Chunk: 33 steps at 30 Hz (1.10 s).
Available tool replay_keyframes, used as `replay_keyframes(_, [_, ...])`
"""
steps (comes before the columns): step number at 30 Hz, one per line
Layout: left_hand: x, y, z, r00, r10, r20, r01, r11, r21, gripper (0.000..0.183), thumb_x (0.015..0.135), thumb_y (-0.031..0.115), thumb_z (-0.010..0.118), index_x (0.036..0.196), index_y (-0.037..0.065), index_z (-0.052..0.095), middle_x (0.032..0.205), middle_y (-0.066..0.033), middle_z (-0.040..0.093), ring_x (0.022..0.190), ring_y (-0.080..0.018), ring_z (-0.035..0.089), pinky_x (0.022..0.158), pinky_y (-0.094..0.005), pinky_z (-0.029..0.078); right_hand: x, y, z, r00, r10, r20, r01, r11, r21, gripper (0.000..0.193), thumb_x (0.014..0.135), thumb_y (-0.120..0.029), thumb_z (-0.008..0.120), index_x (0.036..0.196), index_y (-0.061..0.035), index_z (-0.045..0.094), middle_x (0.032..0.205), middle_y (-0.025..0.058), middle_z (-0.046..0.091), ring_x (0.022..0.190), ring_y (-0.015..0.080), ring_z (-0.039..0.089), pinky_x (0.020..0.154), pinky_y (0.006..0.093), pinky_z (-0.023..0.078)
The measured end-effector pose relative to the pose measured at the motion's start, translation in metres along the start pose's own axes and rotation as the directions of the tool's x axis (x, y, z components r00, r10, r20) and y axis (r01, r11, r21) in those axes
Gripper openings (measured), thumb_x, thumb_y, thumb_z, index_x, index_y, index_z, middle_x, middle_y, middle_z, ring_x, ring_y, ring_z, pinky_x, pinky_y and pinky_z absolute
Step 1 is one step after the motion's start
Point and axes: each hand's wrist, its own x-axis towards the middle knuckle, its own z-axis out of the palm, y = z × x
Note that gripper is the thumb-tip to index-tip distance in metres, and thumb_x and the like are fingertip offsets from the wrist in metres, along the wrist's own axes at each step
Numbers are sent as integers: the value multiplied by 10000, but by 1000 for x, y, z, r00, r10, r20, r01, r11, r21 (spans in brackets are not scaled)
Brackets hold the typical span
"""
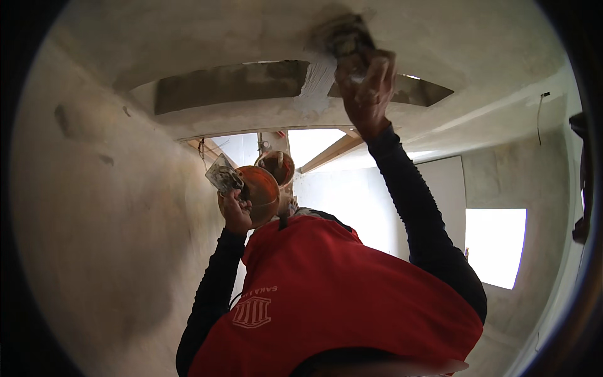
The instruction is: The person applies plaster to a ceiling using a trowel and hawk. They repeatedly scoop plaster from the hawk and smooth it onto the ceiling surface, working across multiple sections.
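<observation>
My right hand point(369, 94) is raised to the pale plastered surface, its fingers closed round a dark, motion-blurred plastering trowel point(344, 39). The trowel lies against or very near that surface, above a streaked pale band point(314, 85) between two dark grey strips. Low on the left, my left hand point(237, 212) grips a flat, plaster-smeared metal blade point(221, 174), which looks like a scraper. The handle is mostly hidden by my fingers. Just behind that hand is an orange bucket point(262, 191); a second, smaller bucket point(276, 164) with a stained inside stands beyond it.
A long grey strip point(226, 87) and a shorter one point(427, 93) mark the plastered surface; whether they are recessed I cannot tell. A rough wall point(94, 207) rises close on my left. Wooden beams point(333, 152) show beyond the buckets, and a bright opening point(496, 245) is at right.
</observation>
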Motion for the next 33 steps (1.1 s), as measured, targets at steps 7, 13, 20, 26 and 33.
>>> replay_keyframes(7, [6, 4, 2, 998, -36, 45, 36, 999, -6, 207, 922, 212, 623, 778, 184, 477, 606, 64, 358, 506, -79, 366, 613, -322, 457, -13, 8, -12, 989, 108, 100, -105, 994, -34, 329, 821, -128, 745, 1069, -6, 565, 1023, 184, 534, 892, 327, 540, 738, 472, 465])
replay_keyframes(13, [-4, 11, 18, 994, -85, 64, 78, 991, 112, 188, 894, 285, 688, 846, 160, 555, 605, 76, 346, 503, -70, 353, 600, -290, 432, -78, -41, -16, 952, 299, -61, -300, 954, -3, 452, 738, 1, 774, 1120, 3, 532, 1016, 184, 556, 873, 334, 554, 721, 453, 464])
replay_keyframes(20, [-8, 17, 12, 956, -65, 287, 9, 981, 192, 341, 871, 441, 746, 951, 186, 533, 661, 69, 373, 554, -72, 394, 670, -327, 429, -188, -196, 4, 697, 320, 641, -344, 934, -93, 412, 773, -239, 692, 1102, -3, 617, 1096, 158, 531, 1058, 337, 510, 897, 440, 459])
replay_keyframes(26, [37, -23, 0, 630, 108, 769, -601, 695, 396, 683, 983, 120, 564, 1585, 149, 243, 1433, -101, 477, 1306, -308, 489, 1086, -453, 436, -220, -218, 15, 740, 220, 635, -326, 944, 52, 369, 745, -202, 686, 1070, -33, 638, 1076, 146, 550, 1052, 312, 551, 948, 449, 478])
replay_keyframes(33, [17, -35, 24, 860, -49, 509, -155, 924, 350, 304, 1039, 307, 503, 1301, 153, 497, 934, 5, 513, 733, -106, 455, 729, -283, 479, -244, -190, -31, 851, 110, 513, -305, 899, 315, 353, 730, -182, 690, 1049, -32, 665, 1049, 116, 547, 1064, 292, 545, 955, 429, 490])
